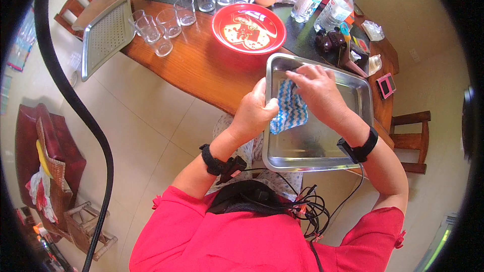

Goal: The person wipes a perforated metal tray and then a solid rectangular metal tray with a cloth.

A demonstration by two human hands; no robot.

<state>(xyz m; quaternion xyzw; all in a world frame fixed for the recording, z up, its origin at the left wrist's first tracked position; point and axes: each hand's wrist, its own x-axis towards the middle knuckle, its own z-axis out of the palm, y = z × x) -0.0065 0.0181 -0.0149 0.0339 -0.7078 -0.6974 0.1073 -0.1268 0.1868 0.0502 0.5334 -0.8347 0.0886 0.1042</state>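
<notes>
A rectangular stainless steel tray [325, 141] is tilted at the table's edge in front of me. My left hand [255, 111] grips its left rim, the thumb over the edge. Inside the tray, a blue and white wavy-striped cloth [289, 109] hangs against the left part. My right hand [321, 92] is over the cloth's upper end with its fingers bent; whether they pinch the cloth is hidden. Just beyond the tray, a round red patterned tray [248, 29] rests on the wooden table [189, 60].
Several drinking glasses [163, 45] stand left of the red tray, beside a perforated metal tray [107, 37] overhanging the table's edge. Two plastic bottles [334, 11] stand at the back right. A wooden chair [412, 141] is at the right. Black cables [314, 211] hang near my lap.
</notes>
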